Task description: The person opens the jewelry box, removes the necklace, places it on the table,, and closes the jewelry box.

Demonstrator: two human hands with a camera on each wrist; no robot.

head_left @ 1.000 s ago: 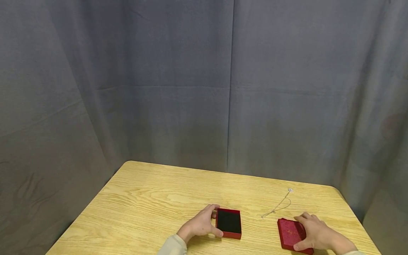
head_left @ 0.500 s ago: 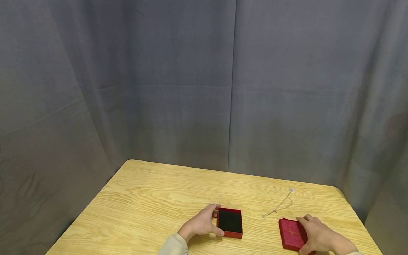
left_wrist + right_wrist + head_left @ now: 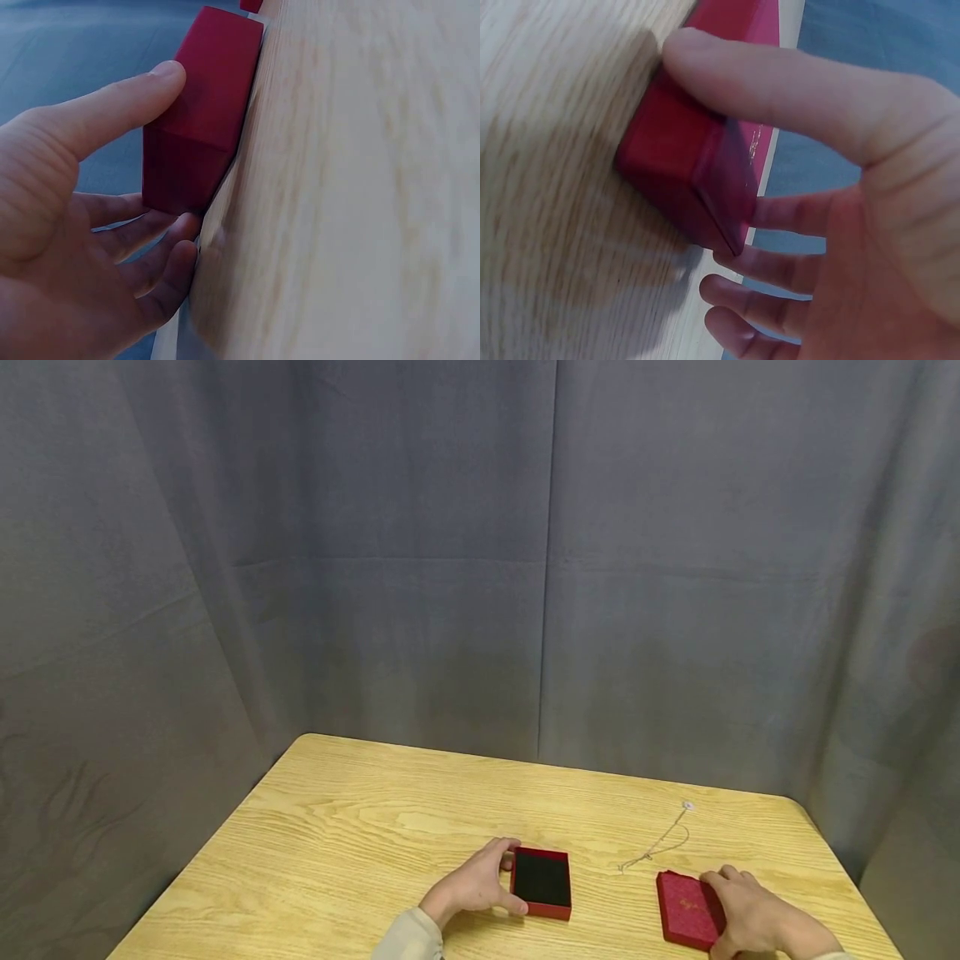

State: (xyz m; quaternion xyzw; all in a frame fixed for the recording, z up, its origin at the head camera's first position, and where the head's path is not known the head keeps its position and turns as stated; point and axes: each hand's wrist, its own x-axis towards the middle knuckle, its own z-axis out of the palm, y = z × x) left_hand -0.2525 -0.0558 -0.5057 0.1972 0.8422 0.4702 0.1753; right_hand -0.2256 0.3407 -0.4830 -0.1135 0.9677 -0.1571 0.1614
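Note:
On the wooden table (image 3: pixel 337 852) sits a shallow red box base (image 3: pixel 547 912) with a black insert. My left hand (image 3: pixel 474 881) grips it at its left end, thumb on the near side and fingers at the far side. Farther right lies a crimson box lid (image 3: pixel 686 910) with gold lettering on top. Around its right end my right hand (image 3: pixel 753 914) holds it, the thumb (image 3: pixel 765 82) pressed on the near side and fingers at the opposite side. Both pieces appear to rest on the table. Behind the lid lies a thin chain necklace (image 3: pixel 660 843) with a small pale pendant (image 3: pixel 687 806).
Grey curtains (image 3: pixel 420 568) hang behind the table and along both sides. The table's far edge runs just beyond the pendant. Bare wood lies between the box base and the lid.
My right thumb has slid rightward along the lid's near side, uncovering more of its top. The left hand and box base keep their place; the head view has shifted slightly.

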